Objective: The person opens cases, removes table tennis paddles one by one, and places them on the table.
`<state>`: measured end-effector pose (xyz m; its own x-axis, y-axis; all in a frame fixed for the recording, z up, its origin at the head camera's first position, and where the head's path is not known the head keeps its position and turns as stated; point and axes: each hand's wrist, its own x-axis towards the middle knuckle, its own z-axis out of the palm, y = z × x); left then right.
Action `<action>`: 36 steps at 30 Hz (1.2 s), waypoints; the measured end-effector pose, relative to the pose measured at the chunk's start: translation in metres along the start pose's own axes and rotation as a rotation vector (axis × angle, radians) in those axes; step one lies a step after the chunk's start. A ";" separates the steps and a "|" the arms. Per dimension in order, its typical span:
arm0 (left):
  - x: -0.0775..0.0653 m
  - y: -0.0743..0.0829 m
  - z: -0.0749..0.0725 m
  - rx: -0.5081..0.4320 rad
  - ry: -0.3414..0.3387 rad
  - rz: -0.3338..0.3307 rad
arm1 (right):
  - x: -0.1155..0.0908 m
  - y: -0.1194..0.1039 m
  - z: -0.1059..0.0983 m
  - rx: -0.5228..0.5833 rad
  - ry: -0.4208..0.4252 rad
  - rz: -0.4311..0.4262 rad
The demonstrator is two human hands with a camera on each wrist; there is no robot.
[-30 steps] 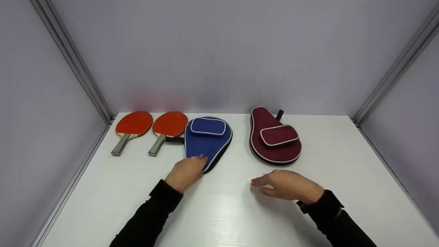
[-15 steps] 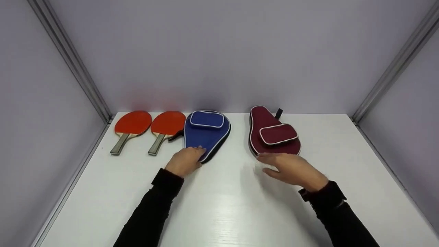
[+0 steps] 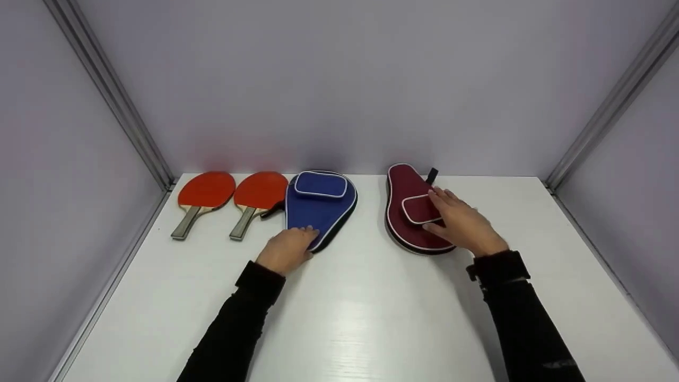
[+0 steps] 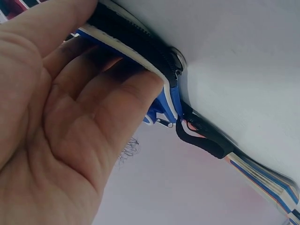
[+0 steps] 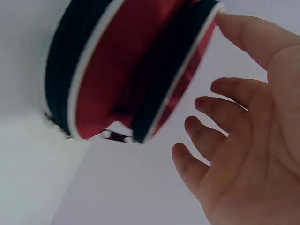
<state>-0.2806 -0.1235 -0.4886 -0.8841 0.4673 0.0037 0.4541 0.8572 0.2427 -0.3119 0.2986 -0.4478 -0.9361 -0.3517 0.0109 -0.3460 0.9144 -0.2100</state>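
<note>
Left grip (image 3: 286,251): narrow, holding the tapered end of a blue table tennis bat case (image 3: 313,212) with white piping. The case lies flat, its broad end and blue pocket (image 3: 321,184) directly beyond the grip. A black wrist strap (image 3: 273,209) runs from the case's left side to the handle of the nearer bat; I cannot tell whether the two touch.

Right grip (image 3: 461,223): wide, fingers extended and spaced apart over the maroon pocket (image 3: 420,208), thumb tip at the pocket's edge. Pressure, if any, cannot be determined. The maroon bat case (image 3: 414,233) lies flat beneath and to the left of this grip, tapered end pointing away from the person, a black tab (image 3: 432,176) projecting beyond the fingertips.

Two red-faced bats are noted beyond and to the left of the left grip: the outer bat (image 3: 207,190) and the inner bat (image 3: 262,190), handles toward the person. All items rest on a white surface (image 3: 339,318), which extends on the near side of both grips.
</note>
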 end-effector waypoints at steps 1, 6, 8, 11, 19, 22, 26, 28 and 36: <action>0.000 0.000 0.000 -0.003 -0.005 -0.006 | 0.003 0.004 0.001 0.019 -0.016 0.013; 0.000 -0.001 -0.001 -0.008 -0.013 -0.006 | 0.013 0.019 0.005 0.111 -0.072 0.059; 0.000 -0.002 -0.001 -0.010 -0.010 0.002 | 0.015 0.023 0.005 0.135 -0.080 0.063; 0.001 -0.003 -0.002 -0.019 -0.011 0.006 | 0.017 0.027 0.006 0.153 -0.074 0.056; 0.000 -0.004 -0.007 -0.065 -0.061 -0.030 | 0.009 0.025 0.008 0.145 -0.091 0.024; 0.001 -0.003 -0.009 -0.063 -0.070 -0.035 | 0.003 0.020 0.007 0.135 -0.096 0.009; 0.001 0.000 -0.011 -0.070 -0.077 -0.044 | -0.005 0.011 0.006 0.104 -0.074 -0.029; 0.001 0.006 -0.014 -0.085 -0.073 -0.032 | -0.008 0.008 0.007 0.090 -0.057 -0.053; 0.005 0.046 -0.021 -0.169 -0.024 0.140 | -0.024 -0.005 0.009 0.083 -0.050 -0.107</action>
<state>-0.2663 -0.0860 -0.4570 -0.8100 0.5858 0.0263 0.5455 0.7362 0.4005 -0.2876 0.3009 -0.4558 -0.8889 -0.4579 -0.0112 -0.4353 0.8522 -0.2904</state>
